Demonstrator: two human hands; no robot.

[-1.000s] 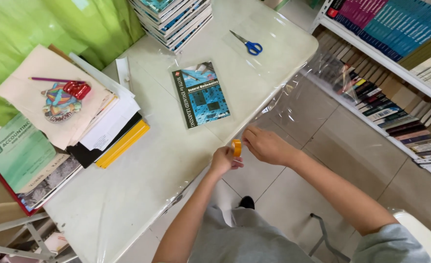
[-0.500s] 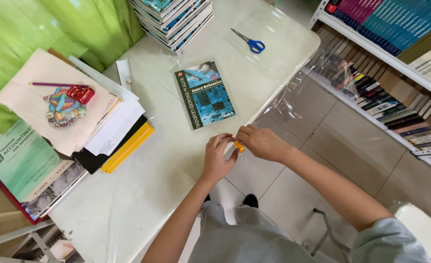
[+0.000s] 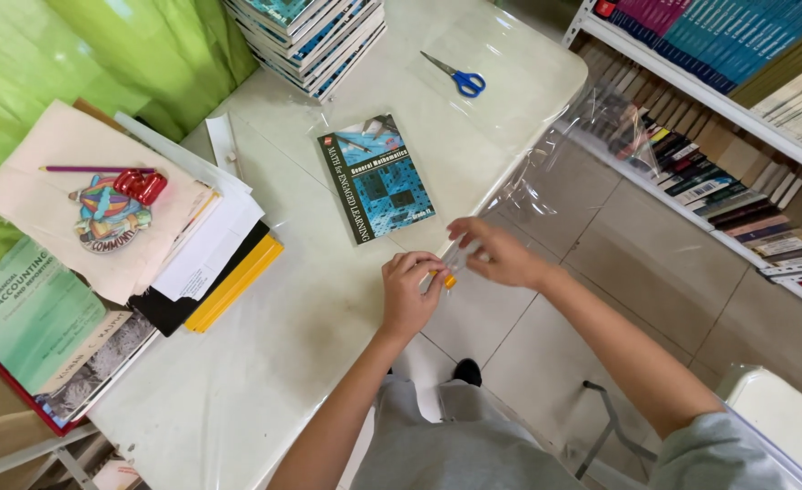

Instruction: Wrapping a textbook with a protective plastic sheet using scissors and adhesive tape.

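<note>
At the white table's [image 3: 265,363] near edge, my left hand [image 3: 408,292] is closed on a small orange-handled tool [image 3: 448,279]. My right hand [image 3: 501,254] pinches the other end of it, together with the edge of a clear plastic sheet [image 3: 546,154] that drapes off the table. What kind of tool it is stays hidden by the fingers. A dark blue textbook [image 3: 376,175] lies flat on the plastic, just beyond both hands.
Blue-handled scissors [image 3: 460,80] lie at the far end. A stack of books [image 3: 310,32] stands at the back. Piles of papers and books with a red stapler [image 3: 141,185] and a pencil [image 3: 92,169] fill the left. Bookshelves [image 3: 737,136] run along the right.
Both hands moved from off the table's edge up onto it, closer to the textbook. My right hand has shifted to the right, away from the left hand.
</note>
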